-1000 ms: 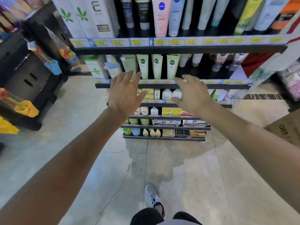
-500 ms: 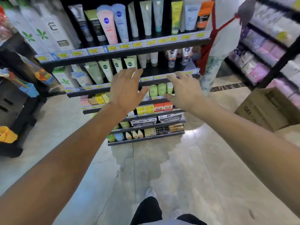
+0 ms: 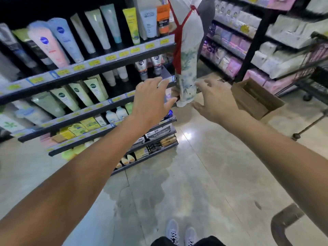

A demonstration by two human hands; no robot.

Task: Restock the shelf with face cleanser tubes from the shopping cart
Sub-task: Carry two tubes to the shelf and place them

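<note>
Here, hands: both raised in the air in front of the shelf (image 3: 99,67), holding nothing.
Left hand (image 3: 150,102): palm down, fingers straight and a little spread, thumb out to the right; it hangs before the right end of the second and third shelf boards and touches nothing I can make out.
Right hand (image 3: 215,102): palm down, fingers loosely bent and spread, empty; it hangs over the floor (image 3: 195,174), apart from the left hand.
Tubes (image 3: 96,88): a row of pale green ones stands cap-down on the second board, leaning left in the picture; to their right the same board shows a bare dark stretch, then white tubes and two grey-capped ones.
Top board: more tubes stand cap-down, among them a pink tube (image 3: 48,44), a light blue one beside it, a yellow-green one and an orange one near the right end.
Price tags (image 3: 94,63): yellow, along the front edge of each board; the print is blurred.
Lower boards: small white bottles, yellow boxes and dark packs.
Cart (image 3: 312,73): a dark wire frame at the right edge, on castors; its contents cannot be told.
Box (image 3: 255,98): open brown cardboard, on the floor between the right hand and the cart.
Other person (image 3: 188,55): stands at the shelf's right end in pale patterned clothing with red straps.
Far shelves (image 3: 248,50): white and pink packs.
Feet: two pale laced shoes (image 3: 179,233) at the bottom edge.
Bottom right corner: a dark curved bar (image 3: 280,226), partly cut off.
</note>
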